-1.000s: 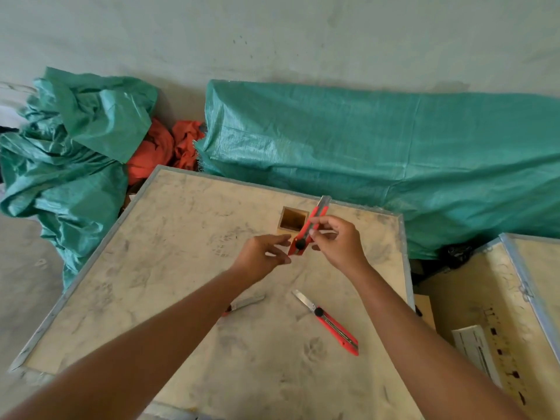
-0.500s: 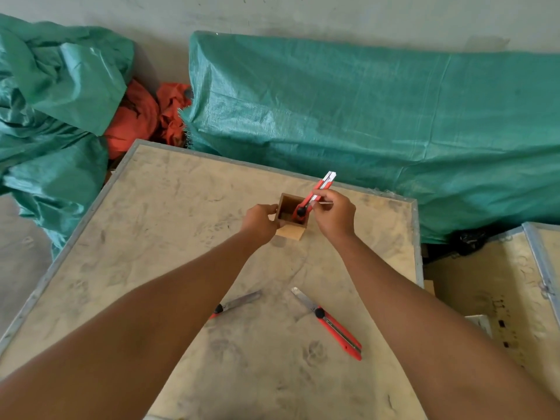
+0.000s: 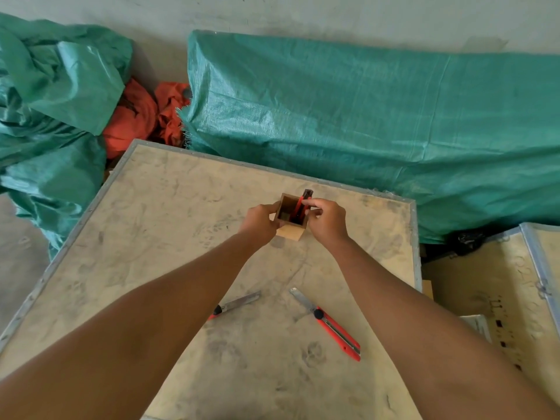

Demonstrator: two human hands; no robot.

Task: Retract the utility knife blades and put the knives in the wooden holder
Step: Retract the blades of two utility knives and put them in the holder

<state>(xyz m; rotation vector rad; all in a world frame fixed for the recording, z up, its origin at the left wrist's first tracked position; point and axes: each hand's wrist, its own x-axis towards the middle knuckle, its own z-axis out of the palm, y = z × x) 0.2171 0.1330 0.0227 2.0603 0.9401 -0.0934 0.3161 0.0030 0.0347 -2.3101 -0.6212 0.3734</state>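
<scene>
I take the wooden holder (image 3: 290, 219) as my reference; it stands upright on the far half of the crate top (image 3: 169, 225), a pale board with a metal edge strip.

Far left of the holder, beyond the crate edge, lies a crumpled green tarp (image 3: 54, 95). Between it and the holder's side, an orange cloth (image 3: 142, 116) is bunched on the floor.

My left hand (image 3: 260, 223) sits immediately left of the holder, fingers closed against its left wall, gripping it.

Nearer to me than the holder and slightly left, a second knife (image 3: 235, 306) lies flat on the crate top with its blade extended; my left forearm covers most of its red handle.

Inside the holder, a red utility knife (image 3: 300, 207) stands nearly upright against the right wall, its dark top end protruding above the rim.

My right hand (image 3: 327, 221) is immediately right of the holder. Its thumb and fingertips are pinched on the upper part of that knife at the rim.

Nearer to me and slightly right of the holder, a third knife (image 3: 330, 324) lies flat, blade extended, clear of both arms.

Behind and right of the holder, a long green tarp-covered mound (image 3: 378, 122) runs along the wall. Far right, a second crate (image 3: 509, 286) adjoins.
</scene>
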